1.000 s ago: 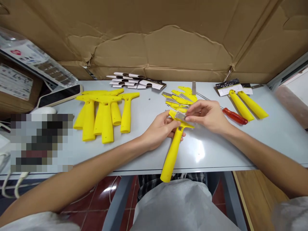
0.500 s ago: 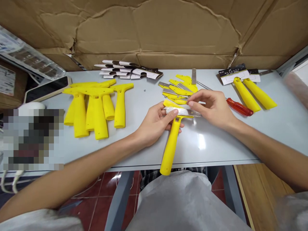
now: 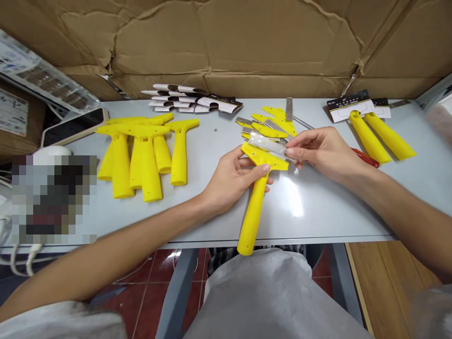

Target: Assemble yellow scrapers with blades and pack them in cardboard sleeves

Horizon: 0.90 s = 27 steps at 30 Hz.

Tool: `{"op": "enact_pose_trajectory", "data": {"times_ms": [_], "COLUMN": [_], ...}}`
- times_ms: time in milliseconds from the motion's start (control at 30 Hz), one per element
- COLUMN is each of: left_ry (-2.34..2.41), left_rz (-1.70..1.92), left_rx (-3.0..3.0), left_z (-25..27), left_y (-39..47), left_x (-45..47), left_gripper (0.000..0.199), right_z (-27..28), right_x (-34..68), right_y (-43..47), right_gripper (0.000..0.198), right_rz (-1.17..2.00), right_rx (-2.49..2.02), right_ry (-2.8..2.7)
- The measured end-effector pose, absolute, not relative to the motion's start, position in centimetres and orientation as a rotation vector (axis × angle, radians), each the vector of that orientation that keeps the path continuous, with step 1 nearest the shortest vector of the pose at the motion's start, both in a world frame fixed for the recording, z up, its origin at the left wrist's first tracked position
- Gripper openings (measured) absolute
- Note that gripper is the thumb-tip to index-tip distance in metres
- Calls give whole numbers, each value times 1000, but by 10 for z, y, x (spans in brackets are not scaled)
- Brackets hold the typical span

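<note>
My left hand (image 3: 229, 181) is closed around the head of a yellow scraper handle (image 3: 251, 216), its thumb pressing near the middle of the head and the grip pointing down past the table's front edge. Between the thumb and fingers of my right hand (image 3: 318, 153) is a clear plastic blade sleeve (image 3: 264, 142), held just above and behind the scraper head. Whether a blade sits inside it I cannot tell. Behind both hands lies a pile of yellow plates and metal blades (image 3: 271, 127), partly covered by the sleeve.
Several yellow scraper handles (image 3: 151, 174) lie on the left, beside a phone (image 3: 76, 127). Folded cards (image 3: 194, 100) are stacked at the back. Two scrapers with cards (image 3: 391, 136) rest at right. A red screwdriver (image 3: 369, 157) is partly hidden by my right hand.
The clear sleeve has come up off the scraper head and back, in my right hand, baring the yellow head. My left thumb now rests on the head itself. The view has shifted slightly.
</note>
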<state>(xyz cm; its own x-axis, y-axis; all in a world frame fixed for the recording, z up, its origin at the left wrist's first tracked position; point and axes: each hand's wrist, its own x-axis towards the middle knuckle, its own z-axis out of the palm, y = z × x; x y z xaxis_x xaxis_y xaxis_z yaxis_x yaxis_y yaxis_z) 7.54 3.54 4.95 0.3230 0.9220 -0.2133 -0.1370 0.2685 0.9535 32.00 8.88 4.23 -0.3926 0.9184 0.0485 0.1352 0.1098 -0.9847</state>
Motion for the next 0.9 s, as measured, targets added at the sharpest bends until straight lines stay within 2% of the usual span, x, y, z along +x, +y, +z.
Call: {"op": "enact_pose_trajectory", "data": {"times_ms": [367, 667, 767, 900], "left_ry": [949, 1030, 1074, 1130], "left_rz": [935, 947, 966, 977], "left_rx": [1065, 1067, 1043, 1026], "left_z": [48, 49, 50, 54], "left_y": [34, 31, 31, 31], "left_x": [78, 81, 83, 85], "left_gripper": [50, 46, 40, 21], "right_z": [54, 52, 55, 57], "right_x": [301, 295, 289, 281], "right_y": [69, 66, 64, 58], "right_gripper": [50, 43, 47, 49], "right_rz": [1352, 1423, 1496, 1487], "right_rx": [-1248, -1215, -1190, -1161], "right_ry": [-1566, -1552, -1514, -1514]}}
